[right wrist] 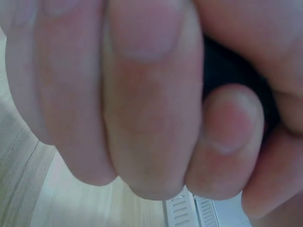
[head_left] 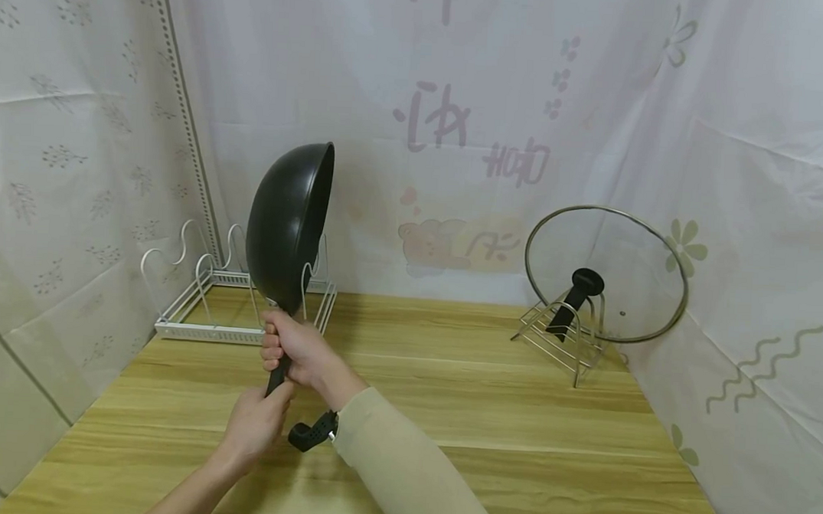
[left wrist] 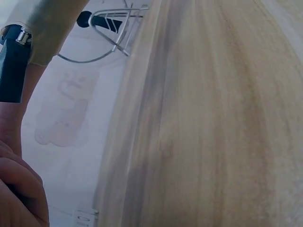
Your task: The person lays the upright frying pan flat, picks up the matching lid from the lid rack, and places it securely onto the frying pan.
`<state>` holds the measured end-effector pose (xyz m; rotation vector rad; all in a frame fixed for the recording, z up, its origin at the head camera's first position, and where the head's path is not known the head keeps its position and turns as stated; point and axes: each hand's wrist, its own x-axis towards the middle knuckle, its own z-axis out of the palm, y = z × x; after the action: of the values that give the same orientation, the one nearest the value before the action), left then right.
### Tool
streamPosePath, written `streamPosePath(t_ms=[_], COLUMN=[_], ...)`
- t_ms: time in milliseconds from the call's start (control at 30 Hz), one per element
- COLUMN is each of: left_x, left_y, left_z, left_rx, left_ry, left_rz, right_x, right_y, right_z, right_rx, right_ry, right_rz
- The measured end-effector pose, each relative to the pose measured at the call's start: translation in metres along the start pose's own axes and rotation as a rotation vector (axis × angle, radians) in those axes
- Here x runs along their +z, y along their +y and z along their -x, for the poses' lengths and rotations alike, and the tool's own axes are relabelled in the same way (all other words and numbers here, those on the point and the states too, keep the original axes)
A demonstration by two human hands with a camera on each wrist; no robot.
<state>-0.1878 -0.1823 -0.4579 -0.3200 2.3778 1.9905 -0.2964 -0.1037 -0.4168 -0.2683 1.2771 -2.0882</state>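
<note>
A black frying pan [head_left: 285, 221] with deep sides stands on edge at the right end of the white rack [head_left: 208, 332], its open side facing right and its handle pointing towards me. My right hand [head_left: 300, 352] grips the handle close to the pan; in the right wrist view, curled fingers [right wrist: 151, 109] wrap the dark handle [right wrist: 227, 68]. Nearer to me, my left hand [head_left: 255, 423] holds the handle's lower end. A wire divider crosses in front of the pan's lower right side. Whether the pan rests on the rack I cannot tell.
At the right, a glass lid [head_left: 632, 251] with a black knob leans in a small wire stand [head_left: 575, 364]. The rack's other wire dividers [head_left: 204, 278] rise left of the pan. Patterned curtains [head_left: 474, 76] close off the wooden table [head_left: 487, 414] at the back and sides.
</note>
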Motion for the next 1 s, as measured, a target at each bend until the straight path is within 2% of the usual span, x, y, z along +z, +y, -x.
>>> streamPosePath(t_ms=[267,567,1000], left_x=[-0.001,-0.003,-0.006], left_y=[0.003,0.007,0.019], left_z=[0.002,0.004,0.011], left_rx=[0.042,0.038,0.097], left_ry=[0.043,0.039,0.04], left_rz=[-0.082,-0.101,-0.135], right_x=[0.004,0.01,0.018], right_y=[-0.007,-0.013,-0.022], right_z=[0.005,0.012,0.019], right_rx=[-0.003,-0.015,-0.065], right_ry=[-0.028,-0.042,-0.08], right_rz=[0.006,0.012,0.035])
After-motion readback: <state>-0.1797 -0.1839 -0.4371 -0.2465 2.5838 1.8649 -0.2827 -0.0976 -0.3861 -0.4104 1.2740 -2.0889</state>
